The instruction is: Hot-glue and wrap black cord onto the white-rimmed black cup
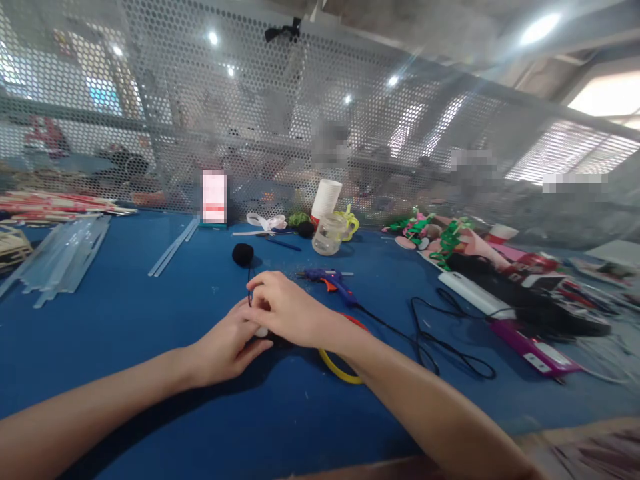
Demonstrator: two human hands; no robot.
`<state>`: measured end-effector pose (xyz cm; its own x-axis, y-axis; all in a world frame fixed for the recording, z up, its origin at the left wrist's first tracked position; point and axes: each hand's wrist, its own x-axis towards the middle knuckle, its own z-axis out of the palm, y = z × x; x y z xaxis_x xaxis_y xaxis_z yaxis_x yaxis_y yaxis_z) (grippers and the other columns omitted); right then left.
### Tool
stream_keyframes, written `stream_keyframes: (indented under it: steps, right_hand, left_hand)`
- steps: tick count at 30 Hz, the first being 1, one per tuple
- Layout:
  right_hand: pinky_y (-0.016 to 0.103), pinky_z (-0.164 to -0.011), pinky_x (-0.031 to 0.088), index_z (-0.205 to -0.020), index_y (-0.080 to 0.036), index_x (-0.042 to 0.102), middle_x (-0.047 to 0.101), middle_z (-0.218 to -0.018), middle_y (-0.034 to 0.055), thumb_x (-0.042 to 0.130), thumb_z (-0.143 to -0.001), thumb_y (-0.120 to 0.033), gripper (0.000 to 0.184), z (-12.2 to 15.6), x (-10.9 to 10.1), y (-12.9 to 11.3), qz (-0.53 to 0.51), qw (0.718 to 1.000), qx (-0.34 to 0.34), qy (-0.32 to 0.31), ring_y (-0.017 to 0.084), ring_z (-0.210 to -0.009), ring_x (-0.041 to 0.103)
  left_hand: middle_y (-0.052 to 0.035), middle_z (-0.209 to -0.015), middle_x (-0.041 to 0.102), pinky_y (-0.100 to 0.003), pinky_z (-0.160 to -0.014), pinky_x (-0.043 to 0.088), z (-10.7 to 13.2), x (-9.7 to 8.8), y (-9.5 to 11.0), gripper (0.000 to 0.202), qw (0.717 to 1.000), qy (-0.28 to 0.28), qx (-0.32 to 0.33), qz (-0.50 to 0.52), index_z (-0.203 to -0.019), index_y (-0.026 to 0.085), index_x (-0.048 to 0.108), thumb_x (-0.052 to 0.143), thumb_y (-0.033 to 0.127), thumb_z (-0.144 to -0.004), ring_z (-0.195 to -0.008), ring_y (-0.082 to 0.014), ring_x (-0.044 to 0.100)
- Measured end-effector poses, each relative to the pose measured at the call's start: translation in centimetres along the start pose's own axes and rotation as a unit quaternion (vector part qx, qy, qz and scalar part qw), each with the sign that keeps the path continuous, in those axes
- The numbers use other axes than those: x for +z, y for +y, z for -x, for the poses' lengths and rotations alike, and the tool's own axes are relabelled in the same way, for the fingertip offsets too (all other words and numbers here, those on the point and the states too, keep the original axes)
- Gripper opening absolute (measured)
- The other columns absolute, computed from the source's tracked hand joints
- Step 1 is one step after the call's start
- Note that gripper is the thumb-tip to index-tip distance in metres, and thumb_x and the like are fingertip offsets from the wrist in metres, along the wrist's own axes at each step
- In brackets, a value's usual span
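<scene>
A ball of black yarn (243,254) lies on the blue tabletop, just beyond my hands. From it a dark strand runs down to the fingertips of my right hand (280,307), which are pinched together on it. Below and to the left, my left hand (233,347) is closed, fingers curled around a small item that is mostly covered. Only a white bit (262,331) and some black beside it show between the hands. Under my right wrist lies a yellow and red ring (340,370), partly hidden by the forearm.
A blue glue gun (330,277) lies right of my hands, its black cord trailing toward a purple-and-white power strip (535,350). Translucent glue sticks (73,260) are heaped at left. A clear jar (327,235), a paper-cup stack (327,197) and a lit screen (214,195) stand before the mesh panel.
</scene>
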<state>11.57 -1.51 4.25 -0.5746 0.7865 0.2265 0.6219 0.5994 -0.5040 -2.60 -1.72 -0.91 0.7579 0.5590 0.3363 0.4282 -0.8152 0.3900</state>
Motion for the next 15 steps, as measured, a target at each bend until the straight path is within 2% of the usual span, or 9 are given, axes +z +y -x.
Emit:
stream_keyframes:
  steps: [2, 4, 7, 13, 15]
  right_hand:
    - [0.03, -0.081, 0.038, -0.057, -0.015, 0.052, 0.055, -0.097, 0.0078, 0.051, -0.074, -0.019, 0.018, 0.3, -0.4, 0.4, -0.074, 0.996, 0.012, 0.037, 0.015, -0.093, 0.049]
    - [0.03, -0.082, 0.037, -0.063, -0.015, 0.054, 0.055, -0.098, 0.0066, 0.052, -0.074, -0.021, 0.013, 0.8, -0.8, 0.9, -0.145, 0.986, 0.025, 0.083, 0.014, -0.091, 0.051]
    - [0.029, -0.082, 0.038, -0.066, -0.015, 0.054, 0.055, -0.093, 0.006, 0.054, -0.073, -0.023, 0.01, 1.6, -1.2, 1.8, -0.215, 0.967, 0.037, 0.129, 0.013, -0.089, 0.052]
    - [0.028, -0.077, 0.042, -0.064, -0.016, 0.051, 0.056, -0.085, 0.0044, 0.055, -0.071, -0.024, 0.011, 2.9, -0.8, 3.1, -0.262, 0.946, 0.074, 0.174, 0.013, -0.081, 0.054]
    - [0.029, -0.075, 0.042, -0.064, -0.016, 0.05, 0.056, -0.082, 0.0038, 0.055, -0.071, -0.025, 0.012, 3.0, -0.5, 3.5, -0.266, 0.942, 0.079, 0.187, 0.013, -0.079, 0.054]
  left_hand:
    - [-0.0131, -0.088, 0.052, -0.038, -0.077, 0.044, 0.0, -0.2, 0.1, 0.019, 1.0, -0.004, -0.018, 0.016, -0.084, 0.009, 0.053, 0.04, 0.022, -0.079, -0.086, -0.0231, 0.048]
    - [-0.0136, -0.1, 0.048, -0.035, -0.084, 0.041, 0.0, -0.5, 0.2, 0.021, 0.998, -0.003, -0.024, 0.055, -0.095, 0.009, 0.05, 0.04, 0.021, -0.08, -0.096, -0.0226, 0.045]
    - [-0.0112, -0.109, 0.045, -0.03, -0.091, 0.035, -0.2, -0.8, 0.3, 0.021, 0.993, -0.01, -0.023, 0.111, -0.099, 0.012, 0.048, 0.039, 0.02, -0.081, -0.103, -0.0198, 0.042]
    - [-0.0065, -0.093, 0.049, -0.029, -0.088, 0.036, -0.3, -0.8, 0.5, 0.017, 0.983, -0.032, -0.059, 0.168, -0.085, 0.012, 0.051, 0.039, 0.024, -0.081, -0.09, -0.0176, 0.048]
    - [-0.0057, -0.092, 0.05, -0.029, -0.086, 0.037, -0.3, -0.8, 0.6, 0.017, 0.981, -0.036, -0.07, 0.177, -0.086, 0.012, 0.05, 0.04, 0.025, -0.081, -0.089, -0.0178, 0.048]
